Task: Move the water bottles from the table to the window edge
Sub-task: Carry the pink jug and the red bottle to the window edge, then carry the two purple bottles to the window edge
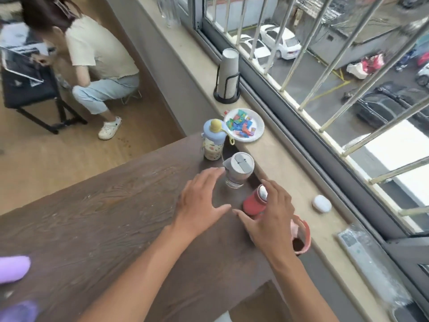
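Three bottles stand along the right edge of the dark wooden table (104, 205), beside the beige window ledge (285, 163). Farthest is a blue-lidded patterned bottle (212, 141) with a yellow cap. In the middle stands a clear bottle (236, 169) with a grey lid. Nearest is a red bottle (253, 203). My left hand (199, 203) hovers open just left of the clear bottle, fingertips near its lid. My right hand (269, 217) is spread open over the red bottle, fingers above its top, not gripping it.
On the ledge sit a white plate of coloured wrappers (243, 125), a paper cup stack in a black holder (228, 76), a white case (321, 203) and a remote (362, 254). A pink cup (301, 235) stands by my right wrist. A person (97, 56) crouches beyond the table.
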